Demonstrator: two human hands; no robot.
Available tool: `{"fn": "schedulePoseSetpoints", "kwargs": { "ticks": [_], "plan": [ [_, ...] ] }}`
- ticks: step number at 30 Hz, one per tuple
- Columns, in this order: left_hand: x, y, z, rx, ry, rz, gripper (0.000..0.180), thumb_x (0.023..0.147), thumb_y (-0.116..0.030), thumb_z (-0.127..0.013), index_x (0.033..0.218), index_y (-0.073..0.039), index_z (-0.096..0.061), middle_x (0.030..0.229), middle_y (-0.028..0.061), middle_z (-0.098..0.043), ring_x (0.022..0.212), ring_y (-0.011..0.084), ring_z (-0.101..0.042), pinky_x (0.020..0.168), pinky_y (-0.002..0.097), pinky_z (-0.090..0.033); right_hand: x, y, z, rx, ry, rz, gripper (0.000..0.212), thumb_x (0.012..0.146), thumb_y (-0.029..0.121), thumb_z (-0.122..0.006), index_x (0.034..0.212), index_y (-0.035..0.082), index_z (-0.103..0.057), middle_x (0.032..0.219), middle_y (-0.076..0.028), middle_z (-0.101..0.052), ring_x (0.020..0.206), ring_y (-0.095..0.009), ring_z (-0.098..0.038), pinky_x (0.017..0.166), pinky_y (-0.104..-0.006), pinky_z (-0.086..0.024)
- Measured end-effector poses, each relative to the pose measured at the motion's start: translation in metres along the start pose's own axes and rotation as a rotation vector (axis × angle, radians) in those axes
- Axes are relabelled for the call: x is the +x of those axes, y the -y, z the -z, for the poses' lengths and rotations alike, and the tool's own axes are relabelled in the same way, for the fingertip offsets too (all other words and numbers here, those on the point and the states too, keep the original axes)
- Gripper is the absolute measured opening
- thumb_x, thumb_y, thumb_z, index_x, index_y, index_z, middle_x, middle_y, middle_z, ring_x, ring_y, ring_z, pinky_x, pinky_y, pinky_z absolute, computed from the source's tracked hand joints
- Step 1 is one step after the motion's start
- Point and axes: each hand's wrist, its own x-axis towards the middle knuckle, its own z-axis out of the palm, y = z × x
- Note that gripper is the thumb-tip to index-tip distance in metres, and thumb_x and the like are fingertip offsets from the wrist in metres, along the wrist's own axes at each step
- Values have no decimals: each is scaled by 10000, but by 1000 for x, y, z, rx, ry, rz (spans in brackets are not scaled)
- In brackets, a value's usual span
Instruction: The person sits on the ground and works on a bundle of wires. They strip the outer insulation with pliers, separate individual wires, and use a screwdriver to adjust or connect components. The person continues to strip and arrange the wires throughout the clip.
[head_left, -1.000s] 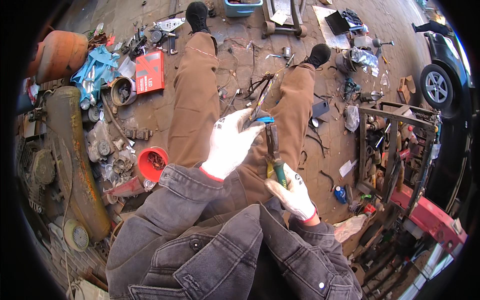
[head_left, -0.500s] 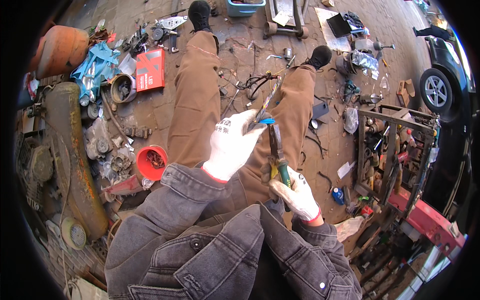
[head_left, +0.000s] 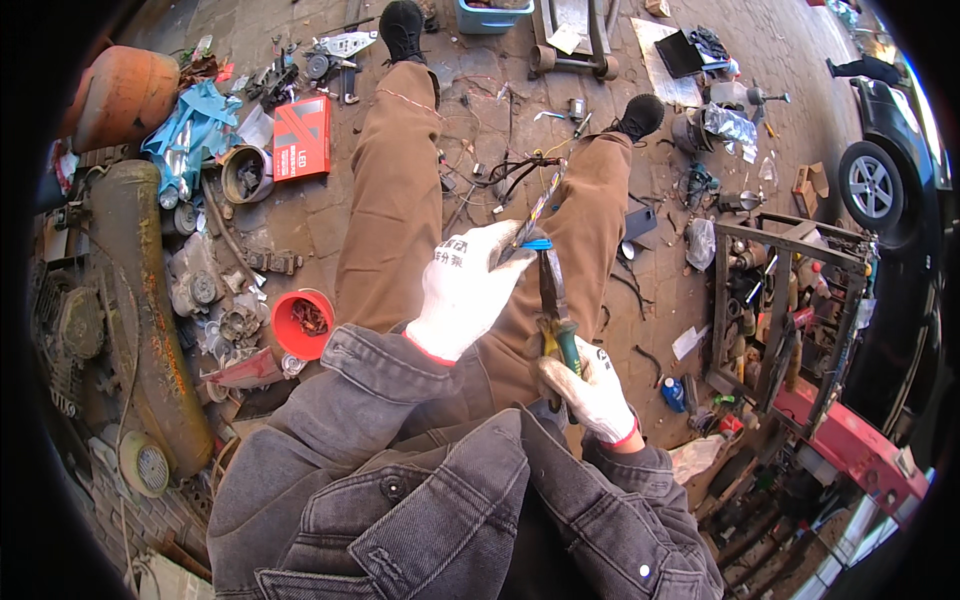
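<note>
I sit on the ground with my legs in brown trousers stretched out. My left hand (head_left: 466, 288), in a white work glove, grips a bundle of wires (head_left: 533, 215) with a blue band, which trails off to a dark tangle between my knees. My right hand (head_left: 590, 392), also gloved, holds pliers (head_left: 553, 300) with green and yellow handles. The plier jaws point up and meet the wire bundle right at my left fingertips.
A red bowl (head_left: 301, 325) with small parts and a red box (head_left: 301, 136) lie to my left, beside an orange tank (head_left: 124, 92) and rusty engine parts (head_left: 130, 300). A metal frame (head_left: 790, 300) with scrap stands at right, a dark car (head_left: 890, 150) beyond it.
Both hands stay close together over my lap. The pliers and the wire bundle have shifted only slightly, with the jaws still at the wires.
</note>
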Motion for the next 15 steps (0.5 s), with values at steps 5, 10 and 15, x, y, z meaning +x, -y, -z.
{"fn": "schedulePoseSetpoints", "kwargs": {
  "ticks": [5,10,15],
  "plan": [
    [2,-8,5,-331,95,106,274,911,-139,-699,1162,-30,-713,977,93,-748,877,163,-708,773,303,-535,-3,0,-5,-162,-39,124,154,957,177,-668,1022,43,-626,753,45,-556,647,-51,-463,582,-235,-374],
    [-2,-15,17,-317,196,62,312,931,-217,-686,1193,-49,-692,1065,152,-728,950,299,-702,832,356,-540,-7,4,-9,-136,27,164,94,892,111,-660,881,62,-581,715,32,-519,648,-77,-454,591,-270,-385],
    [-17,-25,22,-215,69,-262,243,891,-163,-694,1062,11,-694,841,154,-672,717,311,-666,662,372,-521,-7,1,-9,-497,-32,419,207,786,68,-734,901,58,-563,806,-59,-538,702,-222,-532,652,-350,-451]
  ]
}}
